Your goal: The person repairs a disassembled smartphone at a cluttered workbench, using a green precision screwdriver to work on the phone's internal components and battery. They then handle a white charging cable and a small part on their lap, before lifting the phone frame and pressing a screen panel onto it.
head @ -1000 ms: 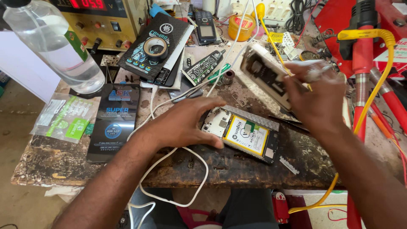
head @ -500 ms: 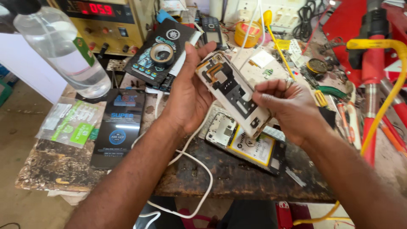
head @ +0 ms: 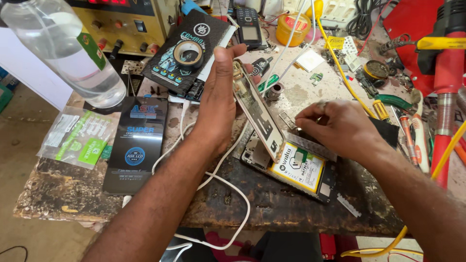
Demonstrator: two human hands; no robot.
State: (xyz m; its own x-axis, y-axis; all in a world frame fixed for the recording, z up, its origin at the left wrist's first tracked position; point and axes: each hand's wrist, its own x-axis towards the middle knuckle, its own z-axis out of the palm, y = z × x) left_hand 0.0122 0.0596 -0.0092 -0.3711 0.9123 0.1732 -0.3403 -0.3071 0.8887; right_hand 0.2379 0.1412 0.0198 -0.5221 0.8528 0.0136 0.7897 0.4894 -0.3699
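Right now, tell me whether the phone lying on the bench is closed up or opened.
Opened. The phone lies with its battery exposed, and the left hand holds its detached frame on edge above it.

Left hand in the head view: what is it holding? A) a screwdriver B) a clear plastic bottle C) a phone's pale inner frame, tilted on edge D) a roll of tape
C: the left hand grips the pale phone frame, tilted up over the opened phone on the bench.

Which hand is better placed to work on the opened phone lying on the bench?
Right, most likely. The right hand hovers with pinched fingertips just over the opened phone, near its top edge. The left hand is occupied, holding the white phone frame tilted up on edge.
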